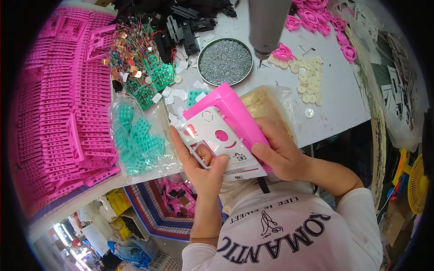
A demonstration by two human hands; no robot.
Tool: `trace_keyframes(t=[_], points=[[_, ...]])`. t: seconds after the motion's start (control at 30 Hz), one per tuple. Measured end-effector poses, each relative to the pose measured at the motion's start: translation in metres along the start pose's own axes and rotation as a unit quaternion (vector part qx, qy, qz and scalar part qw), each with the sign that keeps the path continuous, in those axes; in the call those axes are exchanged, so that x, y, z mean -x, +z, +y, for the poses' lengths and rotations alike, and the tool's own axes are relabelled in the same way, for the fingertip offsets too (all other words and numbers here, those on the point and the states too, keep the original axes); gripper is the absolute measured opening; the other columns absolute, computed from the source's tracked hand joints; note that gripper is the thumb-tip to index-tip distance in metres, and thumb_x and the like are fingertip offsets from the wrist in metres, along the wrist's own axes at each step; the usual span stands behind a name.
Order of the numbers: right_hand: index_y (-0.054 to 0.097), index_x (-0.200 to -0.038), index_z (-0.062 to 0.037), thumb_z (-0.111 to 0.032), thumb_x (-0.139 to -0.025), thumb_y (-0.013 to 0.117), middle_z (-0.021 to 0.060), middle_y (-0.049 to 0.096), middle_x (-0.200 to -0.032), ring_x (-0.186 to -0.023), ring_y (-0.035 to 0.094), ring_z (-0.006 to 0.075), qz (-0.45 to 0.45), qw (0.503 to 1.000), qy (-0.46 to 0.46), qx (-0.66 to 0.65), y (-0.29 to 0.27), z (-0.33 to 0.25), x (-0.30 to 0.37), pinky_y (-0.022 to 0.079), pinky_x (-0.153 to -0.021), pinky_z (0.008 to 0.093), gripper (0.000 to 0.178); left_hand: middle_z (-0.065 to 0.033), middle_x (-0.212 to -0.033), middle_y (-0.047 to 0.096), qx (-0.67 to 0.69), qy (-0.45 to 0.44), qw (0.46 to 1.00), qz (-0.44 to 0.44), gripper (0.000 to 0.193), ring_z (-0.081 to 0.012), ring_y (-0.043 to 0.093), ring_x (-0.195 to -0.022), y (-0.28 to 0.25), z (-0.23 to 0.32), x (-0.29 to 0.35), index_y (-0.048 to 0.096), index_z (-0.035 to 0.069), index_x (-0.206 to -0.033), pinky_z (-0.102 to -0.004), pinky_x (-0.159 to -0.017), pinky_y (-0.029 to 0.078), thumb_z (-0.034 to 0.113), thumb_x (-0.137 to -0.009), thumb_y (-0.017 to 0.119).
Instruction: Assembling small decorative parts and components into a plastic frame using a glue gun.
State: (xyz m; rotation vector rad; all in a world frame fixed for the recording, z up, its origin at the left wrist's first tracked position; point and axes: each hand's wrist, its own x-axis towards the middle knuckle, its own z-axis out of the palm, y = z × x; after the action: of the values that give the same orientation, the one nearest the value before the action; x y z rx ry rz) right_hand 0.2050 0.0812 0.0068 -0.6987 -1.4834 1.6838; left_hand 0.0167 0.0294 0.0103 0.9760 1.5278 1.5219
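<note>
My left hand (204,170) grips a white plastic panel (239,156) that has round cut-outs and printed pink and black markings. Its thumb lies on the panel's face and a finger shows through an opening. Behind the panel, and slanted against it, is a bright pink plastic casing (232,101). My right hand (282,152) is closed on the casing's right side, thumb on the front near the panel's edge. Whether the two parts are joined cannot be seen. Both are held over the table's front edge, close to my body.
Stacked pink casings (90,95) cover the left side. Nearby are wired green circuit boards (160,77), teal rubber keypads (135,135) and black parts (183,34). A round tin of screws (226,61) stands behind my hands. A grey electric screwdriver (267,27) hangs beside it, near white discs (311,83).
</note>
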Motion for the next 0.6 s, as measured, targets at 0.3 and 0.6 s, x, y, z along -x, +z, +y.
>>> trace_keyframes(t=[0.3, 0.6], points=[[0.043, -0.140, 0.0002, -0.037, -0.106, 0.056, 0.0088, 0.061, -0.096, -0.081, 0.063, 0.0164, -0.049, 0.996, 0.030, 0.071, -0.007, -0.006, -0.001, 0.049, -0.072, 0.0310, 0.052, 0.0061, -0.083, 0.042, -0.009, -0.023, 1.000, 0.009, 0.120, -0.0048, 0.034, -0.066, 0.001, 0.001, 0.007, 0.006, 0.007, -0.166, -0.0188, -0.058, 0.031, -0.006, -0.067, 0.072], [0.037, -0.151, 0.0012, -0.030, -0.104, 0.061, 0.0107, 0.053, -0.133, -0.113, 0.054, 0.0133, -0.125, 0.987, 0.084, -0.060, -0.015, -0.015, 0.000, 0.046, -0.093, 0.0295, 0.061, -0.0052, -0.115, 0.054, -0.064, -0.083, 0.994, -0.038, 0.118, -0.0118, 0.054, -0.084, 0.004, 0.014, 0.009, 0.007, 0.005, -0.165, -0.0259, -0.074, 0.050, -0.002, -0.070, 0.076]])
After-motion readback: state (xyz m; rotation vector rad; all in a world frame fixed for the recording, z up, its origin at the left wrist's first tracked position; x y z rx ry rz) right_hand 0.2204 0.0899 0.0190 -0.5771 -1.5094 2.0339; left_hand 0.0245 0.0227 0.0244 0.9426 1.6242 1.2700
